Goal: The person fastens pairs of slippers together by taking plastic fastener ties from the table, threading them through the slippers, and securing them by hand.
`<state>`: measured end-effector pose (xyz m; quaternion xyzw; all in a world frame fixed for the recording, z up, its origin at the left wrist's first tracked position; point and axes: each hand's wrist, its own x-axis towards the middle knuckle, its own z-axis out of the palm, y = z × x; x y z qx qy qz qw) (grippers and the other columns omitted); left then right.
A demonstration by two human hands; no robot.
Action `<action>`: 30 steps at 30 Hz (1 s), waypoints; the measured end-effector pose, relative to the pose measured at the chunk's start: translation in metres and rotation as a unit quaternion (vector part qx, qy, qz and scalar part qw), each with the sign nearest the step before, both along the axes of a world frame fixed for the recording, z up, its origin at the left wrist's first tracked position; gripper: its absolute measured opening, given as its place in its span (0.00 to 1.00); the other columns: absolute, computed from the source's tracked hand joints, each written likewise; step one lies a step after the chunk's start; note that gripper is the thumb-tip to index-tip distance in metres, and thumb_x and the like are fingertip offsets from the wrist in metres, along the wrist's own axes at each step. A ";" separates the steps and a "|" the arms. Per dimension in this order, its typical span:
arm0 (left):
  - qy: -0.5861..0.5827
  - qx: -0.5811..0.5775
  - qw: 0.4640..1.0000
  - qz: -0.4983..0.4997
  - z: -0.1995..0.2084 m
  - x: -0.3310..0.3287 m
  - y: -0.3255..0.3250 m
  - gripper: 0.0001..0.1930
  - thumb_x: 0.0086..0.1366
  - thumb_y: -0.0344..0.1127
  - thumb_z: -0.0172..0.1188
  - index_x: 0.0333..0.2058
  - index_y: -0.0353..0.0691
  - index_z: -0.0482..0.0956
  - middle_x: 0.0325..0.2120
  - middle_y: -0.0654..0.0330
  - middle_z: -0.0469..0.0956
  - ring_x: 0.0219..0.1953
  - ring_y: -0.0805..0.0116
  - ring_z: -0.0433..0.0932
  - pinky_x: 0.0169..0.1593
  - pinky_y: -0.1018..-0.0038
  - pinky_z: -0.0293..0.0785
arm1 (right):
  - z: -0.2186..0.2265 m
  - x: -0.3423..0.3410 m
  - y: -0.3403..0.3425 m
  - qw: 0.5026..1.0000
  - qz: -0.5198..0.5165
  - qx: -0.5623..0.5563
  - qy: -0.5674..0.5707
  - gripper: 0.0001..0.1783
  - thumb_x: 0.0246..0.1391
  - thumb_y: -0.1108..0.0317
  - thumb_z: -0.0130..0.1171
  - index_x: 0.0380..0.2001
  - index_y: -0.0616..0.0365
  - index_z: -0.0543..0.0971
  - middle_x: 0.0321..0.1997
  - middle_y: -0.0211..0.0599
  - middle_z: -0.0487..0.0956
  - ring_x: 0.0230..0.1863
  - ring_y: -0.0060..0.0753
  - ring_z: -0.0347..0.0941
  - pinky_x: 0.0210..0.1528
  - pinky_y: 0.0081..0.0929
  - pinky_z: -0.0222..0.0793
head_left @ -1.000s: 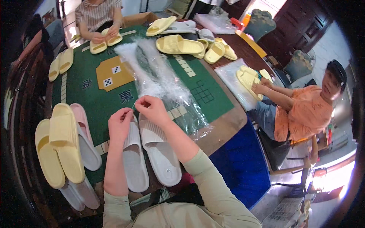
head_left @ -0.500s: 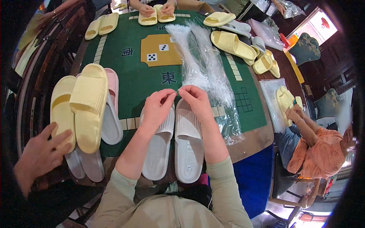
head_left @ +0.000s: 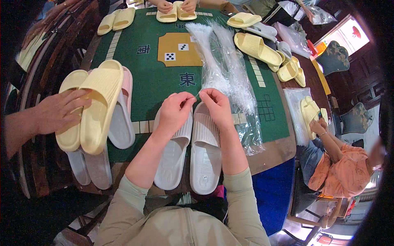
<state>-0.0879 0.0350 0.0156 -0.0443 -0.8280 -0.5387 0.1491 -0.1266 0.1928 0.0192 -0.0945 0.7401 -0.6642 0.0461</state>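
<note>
A pair of grey slippers lies side by side before me, the left slipper (head_left: 169,164) and the right slipper (head_left: 206,168) with toes pointing away. Over their ribbed straps, my left hand (head_left: 176,111) and my right hand (head_left: 216,110) are close together, each in a pinch. Between the fingertips runs a thin white plastic strand (head_left: 198,95); whether it passes through the slippers is hidden by my hands. Just beyond my right hand, a clear plastic bag (head_left: 250,137) of similar white strands (head_left: 221,78) is spread on the green table.
At left, a co-worker's hand (head_left: 61,110) rests on yellow slippers (head_left: 102,119), stacked over grey and pink ones. Across the table, another person's hands (head_left: 165,6) hold yellow slippers (head_left: 186,11). More slippers (head_left: 256,47) line the right side, near a seated person in orange (head_left: 349,168).
The co-worker's hand at left has moved up and onto the yellow slippers. My hands keep their pinch on the strand, with its short span a little wider. The whole view has shifted slightly.
</note>
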 end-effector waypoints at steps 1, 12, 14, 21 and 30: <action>-0.020 0.003 1.000 0.010 0.002 0.001 0.002 0.07 0.61 0.32 0.59 0.34 0.34 0.80 0.26 0.56 0.78 0.27 0.70 0.75 0.33 0.73 0.71 | 0.000 0.001 0.001 1.000 -0.003 0.002 0.001 0.08 0.57 0.67 0.59 0.35 0.61 0.79 0.29 0.22 0.76 0.32 0.13 0.68 0.37 0.14 0.65; -0.007 -0.029 1.000 0.006 0.005 0.000 0.002 0.08 0.60 0.34 0.59 0.35 0.35 0.79 0.26 0.53 0.78 0.28 0.63 0.77 0.34 0.70 0.72 | 0.002 0.001 0.001 1.000 -0.020 -0.012 -0.021 0.08 0.56 0.67 0.60 0.34 0.61 0.79 0.29 0.21 0.76 0.31 0.12 0.67 0.35 0.15 0.65; -0.002 0.010 1.000 0.023 0.007 0.000 0.005 0.07 0.59 0.35 0.59 0.30 0.39 0.80 0.22 0.57 0.77 0.28 0.59 0.73 0.34 0.65 0.70 | -0.002 -0.002 0.004 0.999 0.036 0.015 -0.011 0.08 0.55 0.67 0.60 0.34 0.61 0.79 0.29 0.21 0.76 0.30 0.12 0.67 0.35 0.15 0.65; -0.016 -0.007 1.000 0.008 0.005 0.001 0.001 0.08 0.60 0.35 0.59 0.33 0.37 0.80 0.25 0.55 0.78 0.28 0.61 0.75 0.35 0.68 0.71 | 0.007 0.002 -0.001 0.999 -0.022 -0.011 -0.029 0.08 0.56 0.66 0.60 0.33 0.61 0.80 0.28 0.20 0.76 0.30 0.11 0.67 0.34 0.14 0.64; 0.018 -0.010 1.000 0.007 -0.003 -0.001 0.003 0.07 0.60 0.31 0.58 0.33 0.34 0.80 0.25 0.55 0.79 0.27 0.67 0.76 0.32 0.73 0.72 | 0.003 0.001 0.000 0.999 -0.018 -0.008 -0.029 0.08 0.56 0.67 0.59 0.33 0.61 0.79 0.28 0.22 0.77 0.31 0.13 0.68 0.36 0.15 0.65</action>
